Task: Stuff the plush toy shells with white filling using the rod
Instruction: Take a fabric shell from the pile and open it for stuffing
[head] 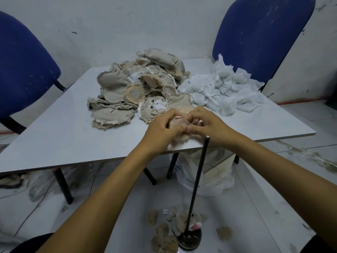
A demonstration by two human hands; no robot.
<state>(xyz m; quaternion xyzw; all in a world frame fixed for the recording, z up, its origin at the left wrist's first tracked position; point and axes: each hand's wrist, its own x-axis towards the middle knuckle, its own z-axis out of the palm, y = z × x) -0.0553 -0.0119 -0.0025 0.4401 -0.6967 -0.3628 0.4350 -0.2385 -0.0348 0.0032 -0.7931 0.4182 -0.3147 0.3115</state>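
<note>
Nearest stood the rod (pixel 197 181), stiff and upright on its floor base. Both hands, left hand (pixel 160 129) and right hand (pixel 207 125), had fingers curled, pinching one plush shell (pixel 177 123) at the bench (pixel 73 128) edge; it looked limp and light, best held by its opening.

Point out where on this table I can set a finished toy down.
Bare table lies left of the shell pile, down to the near edge. A smaller strip runs right of the right hand, below the white filling bags. The back and middle are crowded, and both hands, left hand included, grip a shell at the near edge.

Two blue padded chairs (pixel 262 33); one black metal rod (pixel 198 179) on a round base; two hands (pixel 162 130).
</note>
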